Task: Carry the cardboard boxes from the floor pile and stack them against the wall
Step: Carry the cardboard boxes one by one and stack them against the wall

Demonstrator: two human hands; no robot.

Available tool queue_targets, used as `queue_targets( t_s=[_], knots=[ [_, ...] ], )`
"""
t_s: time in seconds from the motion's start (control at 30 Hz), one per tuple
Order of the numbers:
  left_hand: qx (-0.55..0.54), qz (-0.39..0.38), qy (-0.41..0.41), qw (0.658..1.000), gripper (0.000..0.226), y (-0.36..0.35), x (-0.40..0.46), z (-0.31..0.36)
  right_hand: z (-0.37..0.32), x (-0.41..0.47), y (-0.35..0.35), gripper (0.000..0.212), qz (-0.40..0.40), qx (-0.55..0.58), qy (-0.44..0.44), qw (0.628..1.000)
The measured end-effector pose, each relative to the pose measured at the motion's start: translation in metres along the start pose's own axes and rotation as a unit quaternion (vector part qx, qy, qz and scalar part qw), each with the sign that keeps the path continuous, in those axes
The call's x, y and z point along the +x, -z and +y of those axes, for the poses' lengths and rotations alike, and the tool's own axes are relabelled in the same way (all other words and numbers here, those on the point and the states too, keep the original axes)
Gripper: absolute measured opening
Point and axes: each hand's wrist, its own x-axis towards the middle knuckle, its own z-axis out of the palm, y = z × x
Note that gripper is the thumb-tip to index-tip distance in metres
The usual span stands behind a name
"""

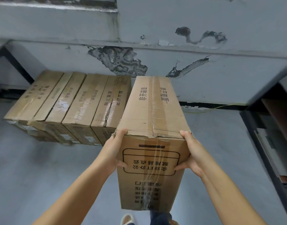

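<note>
1. Cardboard is everywhere: a row of boxes (69,104) lies on the grey floor (34,168) at the left, side by side, far ends against the peeling wall (204,75).
2. Your left hand (114,153) clasps the left near edge of the carried box (153,127), fingers over the top corner, thumb on the near face.
3. You hold that taped box off the floor, just right of the row, its far end near the wall.
4. Your right hand (192,153) has the same grip on the right edge, thumb pressed to the printed face.
5. At the far right stands a dark shelf frame (259,143).
</note>
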Motion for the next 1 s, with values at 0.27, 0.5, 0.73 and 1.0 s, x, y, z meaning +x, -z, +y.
queue_targets(
  t_s=[0.27,0.5,0.73,1.0],
  knots=[
    [-0.026,0.047,0.016,0.998,0.027,-0.049,0.096,0.061,-0.087,0.128,-0.004,0.04,-0.042,-0.035,-0.034,0.998],
    [-0.036,0.079,0.008,0.996,0.022,-0.08,0.195,0.097,-0.129,0.243,-0.02,0.025,-0.052,-0.05,-0.028,0.997],
    [-0.009,0.055,-0.007,0.998,0.045,-0.066,0.316,0.051,-0.068,0.349,-0.039,0.013,-0.04,-0.026,-0.004,0.999],
    [-0.008,0.069,0.031,0.997,0.046,-0.03,0.384,-0.086,0.07,0.407,-0.045,0.036,-0.028,-0.081,-0.036,0.996]
  ],
)
